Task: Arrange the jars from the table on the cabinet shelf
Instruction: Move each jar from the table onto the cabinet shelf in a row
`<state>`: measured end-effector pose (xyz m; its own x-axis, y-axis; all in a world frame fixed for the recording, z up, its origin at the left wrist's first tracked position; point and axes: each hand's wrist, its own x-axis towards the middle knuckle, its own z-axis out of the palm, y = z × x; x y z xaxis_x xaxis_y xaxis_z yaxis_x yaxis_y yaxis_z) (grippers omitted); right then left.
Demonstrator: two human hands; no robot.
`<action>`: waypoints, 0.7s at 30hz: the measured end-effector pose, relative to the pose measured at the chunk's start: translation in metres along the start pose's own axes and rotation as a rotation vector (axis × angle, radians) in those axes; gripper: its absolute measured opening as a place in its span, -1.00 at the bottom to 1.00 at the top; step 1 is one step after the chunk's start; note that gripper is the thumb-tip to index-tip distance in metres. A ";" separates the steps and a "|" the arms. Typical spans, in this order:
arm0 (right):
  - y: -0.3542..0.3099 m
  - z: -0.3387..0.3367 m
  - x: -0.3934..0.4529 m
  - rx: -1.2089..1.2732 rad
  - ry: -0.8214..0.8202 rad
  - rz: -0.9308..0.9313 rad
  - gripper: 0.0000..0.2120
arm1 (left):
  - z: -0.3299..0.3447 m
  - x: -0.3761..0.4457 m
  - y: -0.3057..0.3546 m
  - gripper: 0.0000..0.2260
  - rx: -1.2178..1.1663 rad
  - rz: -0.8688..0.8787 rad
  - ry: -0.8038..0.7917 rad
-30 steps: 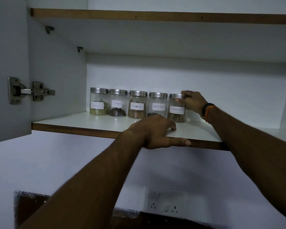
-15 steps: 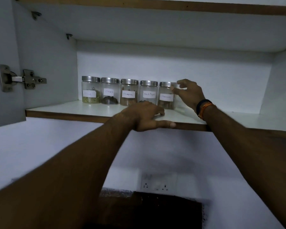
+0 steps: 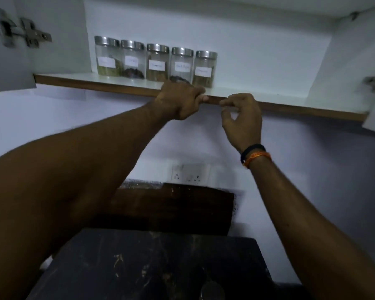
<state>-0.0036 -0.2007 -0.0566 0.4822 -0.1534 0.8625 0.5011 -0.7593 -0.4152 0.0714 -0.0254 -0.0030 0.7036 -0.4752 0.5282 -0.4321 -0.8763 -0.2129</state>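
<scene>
Fingers curled, both hands at the shelf's front edge.
Left hand point(image 3: 182, 100) grips the cabinet shelf point(image 3: 258, 95); right hand point(image 3: 241, 118) holds nothing; five jars point(image 3: 156, 61) line its back edge, labels blurred.

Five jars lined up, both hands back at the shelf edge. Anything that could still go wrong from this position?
The left hand grips the shelf edge right in front of the fourth jar; lifting it carelessly might knock that jar into its close-packed neighbours. The right hand hangs empty below the edge, so it could not steady a tipping jar at once.
</scene>
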 end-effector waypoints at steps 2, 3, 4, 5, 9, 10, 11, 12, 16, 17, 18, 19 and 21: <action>0.003 0.000 -0.028 -0.017 0.015 0.065 -0.83 | 0.004 -0.009 0.014 -0.60 -0.038 -0.045 0.059; 0.006 0.000 -0.043 -0.027 -0.003 0.097 -0.83 | 0.007 -0.014 0.020 -0.62 -0.058 -0.074 0.075; 0.009 0.001 -0.057 -0.029 -0.033 0.127 -0.82 | 0.010 -0.019 0.025 -0.58 -0.060 -0.093 0.083; 0.013 0.000 -0.073 -0.031 -0.071 0.159 -0.82 | 0.013 -0.025 0.032 -0.48 -0.041 -0.102 0.081; 0.034 -0.003 -0.138 -0.056 -0.236 0.309 -0.82 | 0.030 -0.061 0.060 -0.21 -0.145 -0.047 0.139; 0.039 -0.004 -0.155 -0.065 -0.273 0.347 -0.83 | 0.041 -0.076 0.068 -0.25 -0.241 0.021 0.133; 0.044 -0.005 -0.171 -0.091 -0.308 0.371 -0.84 | 0.054 -0.094 0.077 -0.28 -0.331 0.098 0.087; 0.049 -0.006 -0.187 -0.134 -0.347 0.380 -0.85 | 0.069 -0.114 0.086 -0.30 -0.399 0.163 0.008; 0.068 -0.007 -0.253 -0.306 -0.653 0.414 -0.83 | 0.135 -0.199 0.129 -0.32 -0.520 0.166 -0.371; 0.072 -0.007 -0.269 -0.335 -0.734 0.420 -0.82 | 0.151 -0.217 0.140 -0.33 -0.545 0.139 -0.455; 0.075 -0.007 -0.284 -0.363 -0.808 0.431 -0.81 | 0.165 -0.236 0.149 -0.35 -0.576 0.116 -0.534; 0.078 -0.006 -0.298 -0.399 -0.878 0.443 -0.81 | 0.178 -0.252 0.157 -0.36 -0.612 0.098 -0.595; 0.083 -0.007 -0.323 -0.482 -1.011 0.466 -0.78 | 0.197 -0.284 0.171 -0.40 -0.697 0.072 -0.689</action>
<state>-0.1228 -0.2184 -0.3675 0.9961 -0.0752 -0.0454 -0.0852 -0.9532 -0.2900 -0.0911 -0.0554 -0.3519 0.7416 -0.6618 -0.1094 -0.5673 -0.7059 0.4242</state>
